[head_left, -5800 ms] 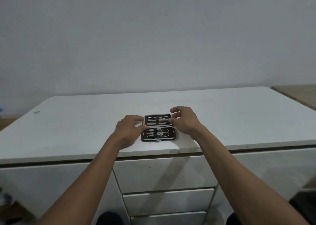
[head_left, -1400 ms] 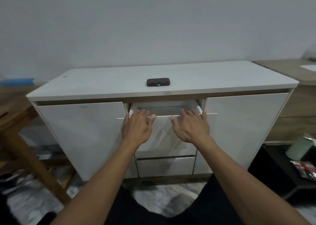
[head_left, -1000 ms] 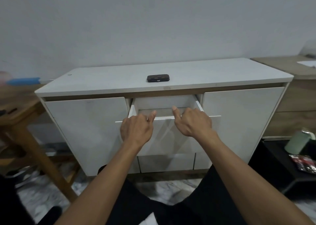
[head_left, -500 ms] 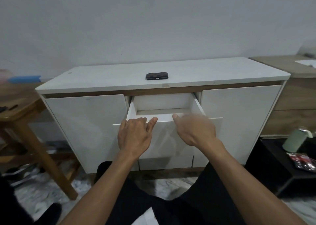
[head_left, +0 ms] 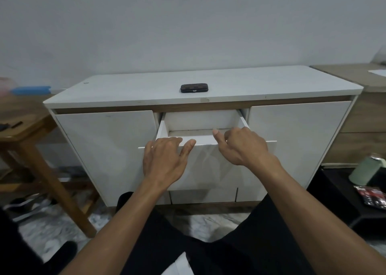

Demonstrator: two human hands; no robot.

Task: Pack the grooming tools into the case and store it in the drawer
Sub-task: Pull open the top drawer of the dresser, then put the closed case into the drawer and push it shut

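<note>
resting closed on the white cabinet top (head_left: 271, 82), the dark checkered case (head_left: 194, 87) lies flat near the front edge, roughly above the middle drawer (head_left: 200, 137), with a small metal clasp showing on its near side. the drawer stands pulled out from the cabinet, its white side walls and back wall visible and a strip of pale floor showing inside; no item can be seen in the part that shows. the left hand (head_left: 165, 161) lies palm down against the drawer front, its fingers loosely spread, fingertips at the top edge and the thumb angled up toward the rim; it grips nothing. the right hand (head_left: 243, 147) hovers at the right part of the drawer's front edge, fingers curled inward and the thumb sticking out toward the opening; whether its fingertips touch the rim cannot be told, and it holds no object. both bare forearms reach in from the bottom of the view over dark trousers. a wooden table (head_left: 23, 120) stands to the left of the cabinet, and a pale green container (head_left: 365, 173) sits on a low dark surface to the right.
</note>
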